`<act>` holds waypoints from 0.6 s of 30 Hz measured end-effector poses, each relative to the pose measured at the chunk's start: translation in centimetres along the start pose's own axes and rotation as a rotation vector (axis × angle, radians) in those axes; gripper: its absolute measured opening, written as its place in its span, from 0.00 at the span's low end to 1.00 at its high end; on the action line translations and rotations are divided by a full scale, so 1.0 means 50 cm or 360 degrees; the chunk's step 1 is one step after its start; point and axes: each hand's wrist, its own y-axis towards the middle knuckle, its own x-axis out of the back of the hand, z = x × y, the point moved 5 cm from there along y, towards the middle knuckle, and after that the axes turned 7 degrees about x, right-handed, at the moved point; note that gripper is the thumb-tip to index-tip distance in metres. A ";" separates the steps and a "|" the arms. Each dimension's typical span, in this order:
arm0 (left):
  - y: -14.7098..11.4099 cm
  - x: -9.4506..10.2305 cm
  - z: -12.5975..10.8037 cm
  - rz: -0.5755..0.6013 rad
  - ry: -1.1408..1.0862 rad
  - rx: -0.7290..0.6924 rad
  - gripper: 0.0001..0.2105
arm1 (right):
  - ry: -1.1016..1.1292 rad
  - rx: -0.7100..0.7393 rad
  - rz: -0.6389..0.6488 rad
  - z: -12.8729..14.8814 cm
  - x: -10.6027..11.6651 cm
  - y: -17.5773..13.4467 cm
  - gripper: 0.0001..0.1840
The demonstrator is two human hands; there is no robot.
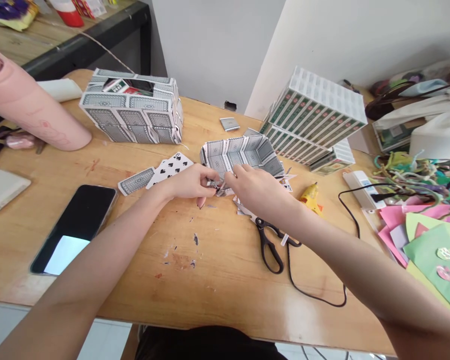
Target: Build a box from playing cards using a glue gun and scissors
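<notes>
In the head view an open-topped box made of folded playing cards (218, 154) stands on the table in front of me. My left hand (190, 181) is closed at its near left corner, thumb and fingers pinched at the edge. My right hand (258, 187) is closed on the near side, close against the left fingertips, and hides much of that wall. Loose playing cards (169, 170) lie left of the box. Black-handled scissors (272, 245) lie beneath my right forearm. A yellow glue gun (311, 196) rests just beyond that arm.
A larger playing-card box (131, 112) stands at the back left, beside a pink rolled item (30, 100). Stacked card packs (315, 107) rise at the back right. A phone (77, 225) lies left. A black cord (322, 300) loops right, near a power strip (363, 190) and coloured paper (431, 240).
</notes>
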 end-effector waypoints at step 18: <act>0.006 -0.002 0.008 0.0047 0.0057 -0.0040 0.02 | 0.0165 0.0206 -0.0050 0.009 0.010 0.016 0.15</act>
